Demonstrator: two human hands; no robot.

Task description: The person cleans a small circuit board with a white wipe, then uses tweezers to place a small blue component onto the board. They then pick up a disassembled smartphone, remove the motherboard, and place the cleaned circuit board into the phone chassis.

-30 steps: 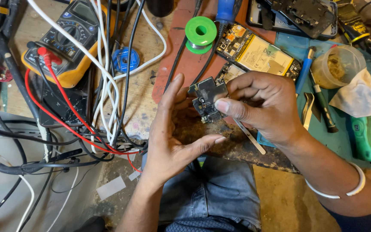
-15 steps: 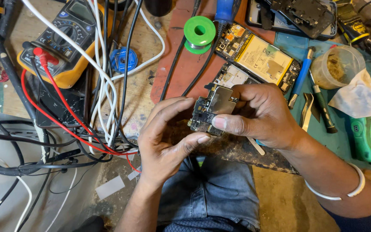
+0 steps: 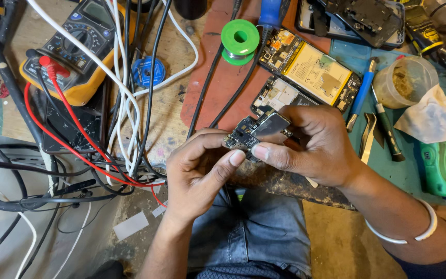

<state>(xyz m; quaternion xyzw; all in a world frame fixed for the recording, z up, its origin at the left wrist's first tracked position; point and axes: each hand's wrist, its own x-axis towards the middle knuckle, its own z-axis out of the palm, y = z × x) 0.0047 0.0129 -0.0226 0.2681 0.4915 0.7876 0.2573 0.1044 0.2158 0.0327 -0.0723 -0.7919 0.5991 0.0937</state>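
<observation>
Yellow-cased multimeter (image 3: 73, 49) sits far left, its red lead (image 3: 68, 119) trailing through tangled cables. Left hand (image 3: 197, 175) curls loosely, thumb and fingertips bracing a small phone circuit board (image 3: 256, 132) from below. Right hand (image 3: 313, 147) pinches the board's other edge, holding it raised above the bench for close view. Opened phone (image 3: 313, 70) lies beyond; tweezers (image 3: 368, 137) rest right.

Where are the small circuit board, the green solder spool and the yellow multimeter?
small circuit board (image 3: 256, 132), head view, on its metal shield.
green solder spool (image 3: 240, 40), head view, on its top flange.
yellow multimeter (image 3: 73, 46), head view, near its dial.
</observation>
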